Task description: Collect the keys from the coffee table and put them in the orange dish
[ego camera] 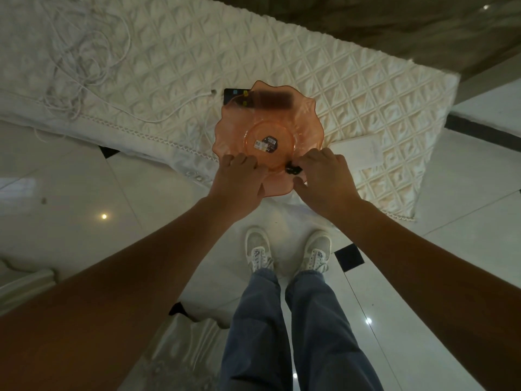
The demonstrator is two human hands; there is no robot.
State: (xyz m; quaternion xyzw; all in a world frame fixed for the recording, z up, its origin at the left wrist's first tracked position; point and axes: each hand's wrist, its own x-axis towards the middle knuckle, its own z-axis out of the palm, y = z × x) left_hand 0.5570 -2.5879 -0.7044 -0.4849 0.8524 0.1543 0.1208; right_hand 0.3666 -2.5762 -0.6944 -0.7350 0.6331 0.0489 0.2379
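An orange see-through dish [303, 119] with a wavy rim sits on the quilted white cloth of the table, with stickers at its centre. My left hand [239, 182] grips the near left rim of the dish. My right hand [324, 179] is at the near right rim, its fingers curled around a small black object [293, 168] that looks like a key fob, held over the edge of the dish. Key blades are hidden by the fingers.
A black remote-like device [235, 95] lies partly under the dish's far side. A white cable [93, 66] is tangled on the cloth at the left. A white card [363, 152] lies right of the dish. The glossy tiled floor [84, 193] and my shoes [259, 249] are below.
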